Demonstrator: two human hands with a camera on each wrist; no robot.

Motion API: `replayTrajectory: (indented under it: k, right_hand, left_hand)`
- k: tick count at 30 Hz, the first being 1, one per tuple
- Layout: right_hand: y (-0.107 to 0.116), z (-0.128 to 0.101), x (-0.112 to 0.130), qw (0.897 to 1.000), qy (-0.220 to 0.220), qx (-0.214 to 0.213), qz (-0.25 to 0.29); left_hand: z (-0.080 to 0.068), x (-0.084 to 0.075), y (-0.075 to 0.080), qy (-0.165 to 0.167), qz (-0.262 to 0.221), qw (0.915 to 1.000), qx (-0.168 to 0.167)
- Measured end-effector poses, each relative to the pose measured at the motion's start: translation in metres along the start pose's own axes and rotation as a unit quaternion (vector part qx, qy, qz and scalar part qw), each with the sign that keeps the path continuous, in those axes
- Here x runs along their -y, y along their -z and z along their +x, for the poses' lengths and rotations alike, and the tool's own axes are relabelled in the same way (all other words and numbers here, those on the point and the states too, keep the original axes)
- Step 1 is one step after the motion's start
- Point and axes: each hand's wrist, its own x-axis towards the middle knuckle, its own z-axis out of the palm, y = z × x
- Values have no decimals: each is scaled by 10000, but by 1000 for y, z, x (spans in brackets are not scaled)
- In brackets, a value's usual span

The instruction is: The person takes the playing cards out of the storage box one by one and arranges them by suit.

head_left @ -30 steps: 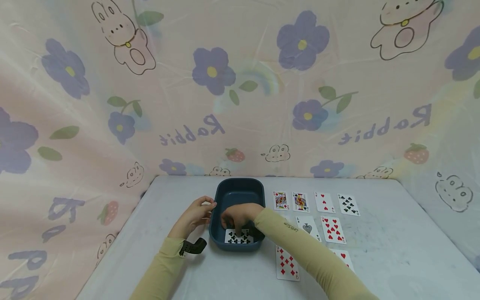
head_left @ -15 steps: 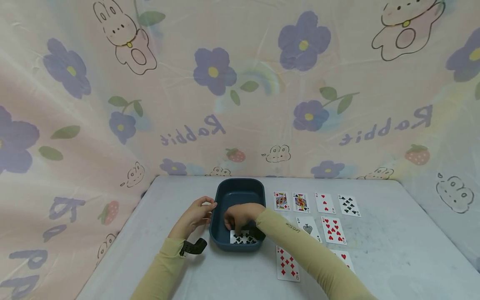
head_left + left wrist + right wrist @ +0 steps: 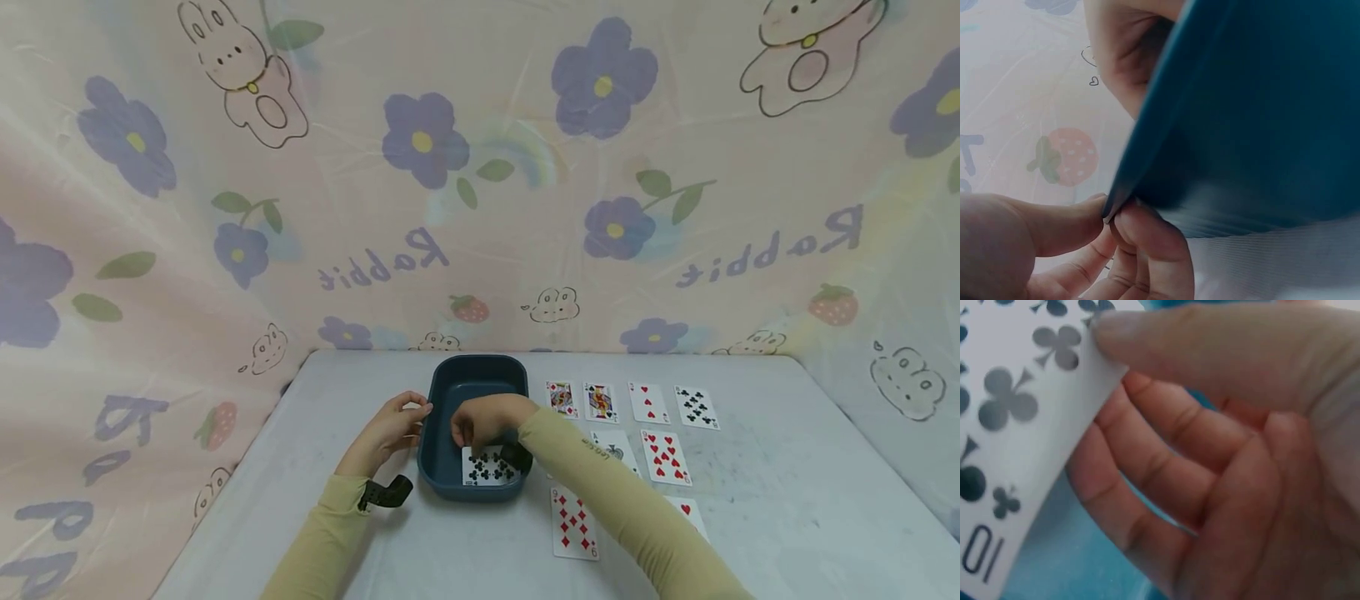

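Note:
A deep blue rectangular tray (image 3: 480, 493) stands in the middle of the table. My left hand (image 3: 390, 429) is at its left side, and the left wrist view has thumb and index finger pinching the tray's edge (image 3: 1147, 134). Inside the tray, toward the near end, is a ten of clubs playing card (image 3: 487, 471). My right hand (image 3: 487, 419) pinches that card by its edge. In the right wrist view the thumb (image 3: 1166, 340) lies on the card's printed face (image 3: 1019, 419), while the fingers curl beneath its edge.
Face-up cards lie in rows right of the tray: two face cards (image 3: 600, 403), a red heart card (image 3: 649, 404), a clubs card (image 3: 697, 407), an ace of spades (image 3: 613, 447), a nine of hearts (image 3: 666, 457) and a nine of diamonds (image 3: 573, 523). The right sleeve (image 3: 622, 508) overlaps some.
My right hand has shifted slightly right inside the tray, and the ten of clubs has moved right with it, more of its face now showing. The left hand stays at the tray's edge.

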Motion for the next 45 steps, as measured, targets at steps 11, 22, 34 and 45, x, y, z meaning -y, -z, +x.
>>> replayTrajectory:
  k: [11,22,34,45]
  right_hand:
    - [27,-20,-2,9928,489,-1075,212]
    - [56,-69,-15,9593,390,-2168,1764]
    - [51,-142,-77,9038,-197,-3164,2875]
    - [21,-220,-133,8752,-1082,-3660,2972]
  left_hand:
    - [1,-2,-1,-25,-18,10000,-21]
    - [2,-2,-2,-28,22,10000,-20]
    - [-3,1,0,-122,85,9999,17]
    - [-4,0,2,-127,55,9999,67]
